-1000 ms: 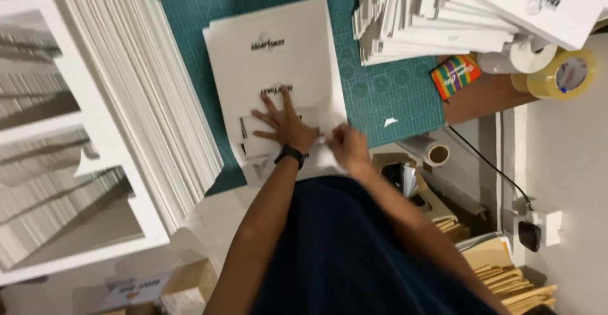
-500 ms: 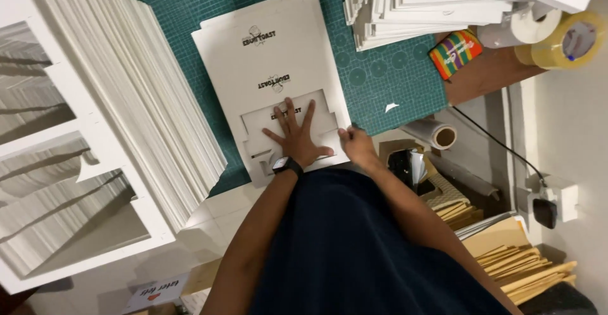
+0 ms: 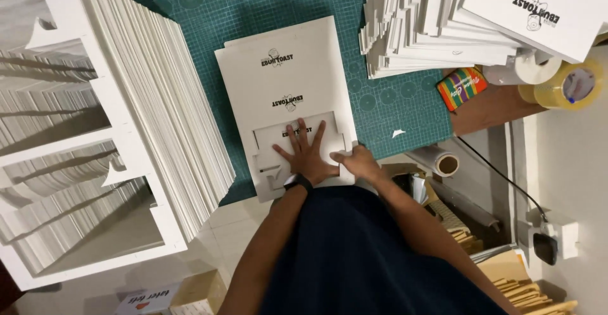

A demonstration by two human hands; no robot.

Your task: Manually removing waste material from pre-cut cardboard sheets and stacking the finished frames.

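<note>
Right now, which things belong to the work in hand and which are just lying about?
In use: left hand, right hand, white printed card blank, green cutting mat.

Lying about: tape rolls, striped packet, stacked white sheets, wall socket.

The left hand (image 3: pixel 308 155) lies spread over the folded flap of the white card sheet (image 3: pixel 285 81), covering what is beneath its palm, and the right hand (image 3: pixel 356 163) hides the sheet's near corner. The stack of white card pieces (image 3: pixel 424 30) runs off the top edge. The person's dark clothing covers the sheet's near edge.
</note>
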